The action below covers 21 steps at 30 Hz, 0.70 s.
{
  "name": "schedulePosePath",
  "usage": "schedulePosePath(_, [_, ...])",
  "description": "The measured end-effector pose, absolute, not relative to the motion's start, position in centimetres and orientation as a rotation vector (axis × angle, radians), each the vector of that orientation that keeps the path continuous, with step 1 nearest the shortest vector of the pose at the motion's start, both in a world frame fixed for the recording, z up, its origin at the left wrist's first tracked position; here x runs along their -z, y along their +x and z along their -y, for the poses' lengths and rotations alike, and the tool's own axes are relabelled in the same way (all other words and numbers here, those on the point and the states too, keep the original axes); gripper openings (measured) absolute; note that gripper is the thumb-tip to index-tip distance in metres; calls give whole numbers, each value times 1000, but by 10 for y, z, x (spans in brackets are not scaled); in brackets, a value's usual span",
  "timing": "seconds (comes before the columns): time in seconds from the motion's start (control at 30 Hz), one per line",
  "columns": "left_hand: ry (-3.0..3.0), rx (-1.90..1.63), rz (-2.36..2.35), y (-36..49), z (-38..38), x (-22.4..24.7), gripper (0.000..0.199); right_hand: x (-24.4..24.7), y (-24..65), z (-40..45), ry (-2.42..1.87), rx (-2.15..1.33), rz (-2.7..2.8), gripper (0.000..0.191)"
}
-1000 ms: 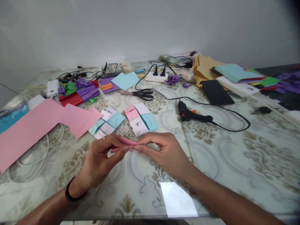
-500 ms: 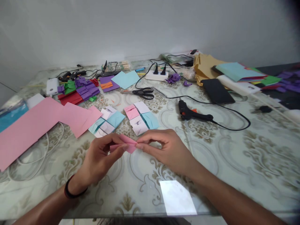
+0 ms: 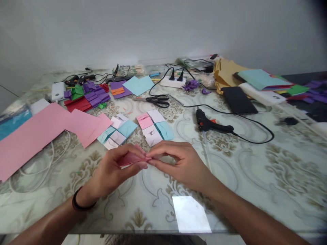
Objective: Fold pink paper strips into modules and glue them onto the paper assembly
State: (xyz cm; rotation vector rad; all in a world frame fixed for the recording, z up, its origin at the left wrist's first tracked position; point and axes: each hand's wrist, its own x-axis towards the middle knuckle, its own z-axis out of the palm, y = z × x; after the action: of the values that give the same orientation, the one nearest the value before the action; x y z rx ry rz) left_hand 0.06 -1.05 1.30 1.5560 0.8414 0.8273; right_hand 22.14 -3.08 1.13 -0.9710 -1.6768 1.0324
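A small folded piece of pink paper (image 3: 130, 158) is pinched between my two hands near the table's middle. My left hand (image 3: 119, 168) grips its left part, thumb below and fingers above. The fingertips of my right hand (image 3: 178, 163) pinch the paper's right end, touching the left fingertips. Just beyond the hands lie two groups of folded squares: a white and light blue one (image 3: 124, 128) and a pink, white and light blue one (image 3: 153, 136). Larger pink sheets (image 3: 38, 132) lie to the left.
Black scissors (image 3: 158, 100) lie behind the folded squares. A black glue gun (image 3: 214, 125) with its cable is on the right, near a black phone (image 3: 238, 100). A white power strip (image 3: 173, 81) and coloured paper are at the back. A white square (image 3: 191, 214) shows near the front edge.
The pink paper is pressed more closely together, and my left fingers have moved right, nearer the right fingertips. The whole view has shifted slightly.
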Motion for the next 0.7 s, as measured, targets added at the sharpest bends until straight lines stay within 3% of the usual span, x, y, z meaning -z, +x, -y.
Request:
schedulePosePath(0.47, [1566,-838,-831,0,14,-15,8,-6,216,31,-990,-1182,1514,3])
schedulePosePath(0.7, [1582,-813,-881,2,14,-11,6,-4,212,34,-1114,-1252,1510,13])
